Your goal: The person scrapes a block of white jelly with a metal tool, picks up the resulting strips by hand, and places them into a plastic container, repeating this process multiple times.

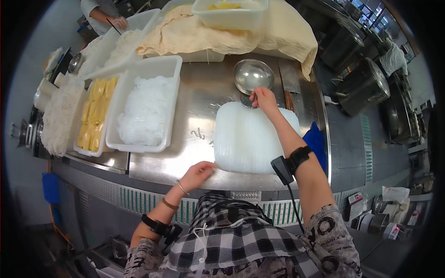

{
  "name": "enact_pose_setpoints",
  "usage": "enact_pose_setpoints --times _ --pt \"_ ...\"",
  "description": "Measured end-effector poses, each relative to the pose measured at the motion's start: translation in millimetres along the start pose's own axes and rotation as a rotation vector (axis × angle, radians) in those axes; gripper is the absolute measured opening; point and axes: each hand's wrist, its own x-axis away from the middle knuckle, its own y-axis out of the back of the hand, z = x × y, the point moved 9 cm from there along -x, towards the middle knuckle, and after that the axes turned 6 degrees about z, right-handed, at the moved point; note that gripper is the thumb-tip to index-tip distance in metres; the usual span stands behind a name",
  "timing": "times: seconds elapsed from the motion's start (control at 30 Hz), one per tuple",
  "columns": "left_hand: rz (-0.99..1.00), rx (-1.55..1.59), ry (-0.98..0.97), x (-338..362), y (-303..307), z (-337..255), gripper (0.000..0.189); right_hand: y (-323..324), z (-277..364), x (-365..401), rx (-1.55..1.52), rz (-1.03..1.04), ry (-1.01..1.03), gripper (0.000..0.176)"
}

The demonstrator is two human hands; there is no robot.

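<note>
A large white translucent slab of jelly [250,141] lies on the steel table in front of me. At its far edge my right hand [263,98] is closed around a small round metal scraper [249,101], which rests at the top of the slab. Just behind that hand stands a shiny metal bowl [253,76]. My left hand [198,173] hangs by the slab's near left corner, fingers loosely curled, fingertips right at the edge and nothing visible in them.
White tubs hold pale jelly strands [146,111], yellow blocks [96,113] and white noodles [62,116] at left. A cleaver [289,78] lies right of the bowl. Beige cloth [194,34] covers tubs behind. A blue cloth [316,143] is at right. Another person's hand [119,23] is at far left.
</note>
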Motion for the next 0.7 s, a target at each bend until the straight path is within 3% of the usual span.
enact_pose_setpoints --times 0.1,0.17,0.23,0.27,0.4,0.7 --pt "0.24 -0.174 -0.173 -7.6 -56.9 29.9 0.019 -8.5 -6.4 -11.0 -0.014 0.028 -0.018 0.03" --pt "0.295 -0.183 -0.158 -13.0 -75.9 41.8 0.021 -9.8 -11.4 -8.6 -0.005 0.003 -0.101 0.034" --pt "0.349 -0.046 -0.091 -22.5 -87.8 56.5 0.026 -12.8 -12.6 0.0 -0.015 0.013 -0.116 0.034" --pt "0.397 -0.056 0.081 -26.3 -88.8 61.8 0.029 -14.1 -15.2 5.9 -0.025 0.023 -0.126 0.034" --pt "0.364 0.098 0.225 -42.1 -83.6 70.3 0.032 -16.2 -20.1 28.3 0.046 0.023 -0.026 0.034" --pt "0.329 0.17 0.204 -50.6 -83.1 72.5 0.034 -28.4 -25.2 92.1 -0.02 0.026 -0.001 0.03"
